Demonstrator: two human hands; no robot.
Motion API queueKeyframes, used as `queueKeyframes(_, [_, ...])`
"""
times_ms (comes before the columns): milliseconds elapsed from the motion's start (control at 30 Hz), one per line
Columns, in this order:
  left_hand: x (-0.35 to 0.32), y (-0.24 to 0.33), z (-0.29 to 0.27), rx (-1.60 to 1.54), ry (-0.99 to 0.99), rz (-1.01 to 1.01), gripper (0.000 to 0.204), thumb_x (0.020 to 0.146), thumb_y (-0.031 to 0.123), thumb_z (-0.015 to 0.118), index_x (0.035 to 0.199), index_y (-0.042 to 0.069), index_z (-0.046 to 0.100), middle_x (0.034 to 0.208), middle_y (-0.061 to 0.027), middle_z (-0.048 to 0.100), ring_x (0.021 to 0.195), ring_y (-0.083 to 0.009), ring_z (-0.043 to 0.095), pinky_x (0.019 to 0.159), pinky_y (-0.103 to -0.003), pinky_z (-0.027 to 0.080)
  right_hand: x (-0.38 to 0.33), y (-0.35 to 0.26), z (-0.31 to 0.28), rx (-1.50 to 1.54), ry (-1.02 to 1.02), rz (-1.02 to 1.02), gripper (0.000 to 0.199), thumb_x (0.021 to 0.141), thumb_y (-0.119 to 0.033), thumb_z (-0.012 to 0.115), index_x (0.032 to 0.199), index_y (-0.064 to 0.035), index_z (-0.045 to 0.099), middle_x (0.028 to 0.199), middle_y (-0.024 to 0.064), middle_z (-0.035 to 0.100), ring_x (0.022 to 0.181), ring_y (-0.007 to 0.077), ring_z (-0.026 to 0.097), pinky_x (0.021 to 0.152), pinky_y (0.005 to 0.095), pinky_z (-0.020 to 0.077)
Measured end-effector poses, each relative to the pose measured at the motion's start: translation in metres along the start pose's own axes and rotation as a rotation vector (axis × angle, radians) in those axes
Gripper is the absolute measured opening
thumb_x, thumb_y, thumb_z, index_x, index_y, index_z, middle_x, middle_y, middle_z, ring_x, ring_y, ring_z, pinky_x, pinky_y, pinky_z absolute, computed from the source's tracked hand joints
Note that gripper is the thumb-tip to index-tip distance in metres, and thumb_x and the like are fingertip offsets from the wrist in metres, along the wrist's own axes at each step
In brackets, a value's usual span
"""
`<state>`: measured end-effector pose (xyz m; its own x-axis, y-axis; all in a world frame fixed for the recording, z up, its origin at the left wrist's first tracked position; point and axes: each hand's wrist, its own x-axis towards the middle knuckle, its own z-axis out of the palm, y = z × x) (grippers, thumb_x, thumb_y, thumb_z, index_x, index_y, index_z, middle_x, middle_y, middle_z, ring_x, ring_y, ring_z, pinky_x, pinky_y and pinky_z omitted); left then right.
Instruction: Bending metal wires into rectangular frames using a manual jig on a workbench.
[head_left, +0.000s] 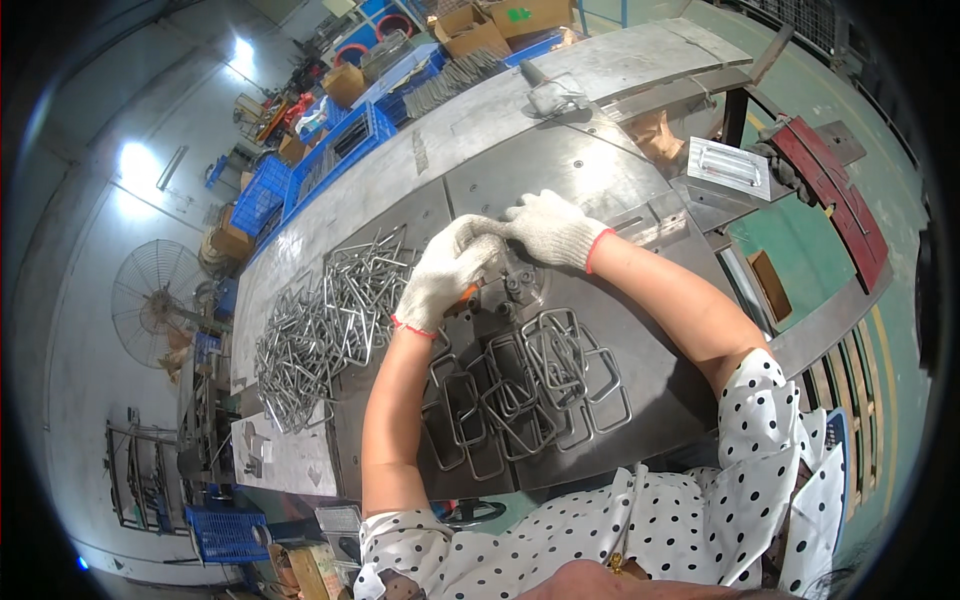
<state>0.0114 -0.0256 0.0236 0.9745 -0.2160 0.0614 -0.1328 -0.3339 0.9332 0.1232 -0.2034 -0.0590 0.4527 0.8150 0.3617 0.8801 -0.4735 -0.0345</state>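
Observation:
Both hands wear white knitted gloves with red cuffs and meet over a dark metal bending fixture with bolt heads and pegs. My left hand is closed, its fingers curled at the fixture's far side; what they grip is hidden. Beside its palm shows a small orange part. Touching or nearly touching it, my right hand has bent fingers pressed together, their tips out of sight. A heap of thin steel rod pieces lies left of my left hand. Bent rectangular wire frames lie nearer me, overlapping in a loose pile.
A grey metal workbench spreads under everything. At its far side rests a grey handled tool. Blue crates and cardboard boxes stand beyond the far edge. A white louvred metal plate and a red metal part are at right.

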Motion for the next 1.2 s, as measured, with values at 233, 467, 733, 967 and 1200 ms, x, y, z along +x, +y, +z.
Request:
queueKeyframes(233, [0.003, -0.004, -0.001, -0.012, -0.015, -0.003, 0.027, 0.100, 0.015, 0.065, 0.121, -0.001, 0.067, 0.100, -0.0024, 0.068, 0.087, -0.0076, 0.058, 0.077, -0.024, 0.047, -0.001, 0.002, 0.004, -0.022, 0.022, -0.002, 0.024, 0.091, -0.020, 0.060, 0.108, -0.0144, 0.074, 0.114, 0.0055, 0.071, 0.107, 0.0272, 0.066, 0.087, 0.0436, 0.0522])
queueKeyframes(467, [-0.002, 0.018, 0.004, 0.087, 0.031, 0.004, 0.030, 0.100, 0.018, 0.066, 0.126, 0.002, 0.066, 0.096, -0.0023, 0.068, 0.085, -0.0074, 0.058, 0.075, -0.024, 0.048, 0.002, 0.004, 0.002, 0.043, 0.000, -0.016, 0.026, 0.091, -0.017, 0.057, 0.111, -0.0136, 0.074, 0.110, 0.0070, 0.070, 0.106, 0.0286, 0.066, 0.087, 0.0443, 0.0521])
queueKeyframes(733, [-0.087, 0.061, -0.068, 0.147, 0.499, -0.120, 0.040, 0.097, 0.021, 0.066, 0.130, 0.001, 0.064, 0.094, -0.0038, 0.068, 0.074, -0.0069, 0.057, 0.067, -0.022, 0.046, 0.001, 0.005, -0.002, 0.030, -0.030, -0.010, 0.035, 0.093, -0.016, 0.059, 0.125, -0.0167, 0.072, 0.121, 0.0054, 0.069, 0.111, 0.0271, 0.064, 0.094, 0.0426, 0.0508])
queueKeyframes(967, [-0.192, 0.023, -0.078, 0.665, 0.377, -0.418, 0.042, 0.089, 0.020, 0.070, 0.127, 0.004, 0.068, 0.118, -0.0140, 0.074, 0.107, -0.0243, 0.071, 0.095, -0.035, 0.053, 0.002, 0.007, -0.001, 0.075, -0.075, 0.029, 0.036, 0.094, -0.016, 0.058, 0.127, -0.0181, 0.071, 0.124, 0.0053, 0.068, 0.115, 0.0272, 0.062, 0.096, 0.0439, 0.0492])
queueKeyframes(1200, [-0.231, -0.033, -0.074, 1.097, 0.409, -0.618, 0.049, 0.082, 0.028, 0.067, 0.127, 0.011, 0.068, 0.119, -0.0179, 0.072, 0.112, -0.0367, 0.068, 0.095, -0.044, 0.054, 0.002, 0.009, 0.002, 0.080, -0.060, 0.041, 0.035, 0.094, -0.017, 0.058, 0.127, -0.0179, 0.070, 0.124, 0.0056, 0.068, 0.116, 0.0277, 0.062, 0.096, 0.0441, 0.0490])
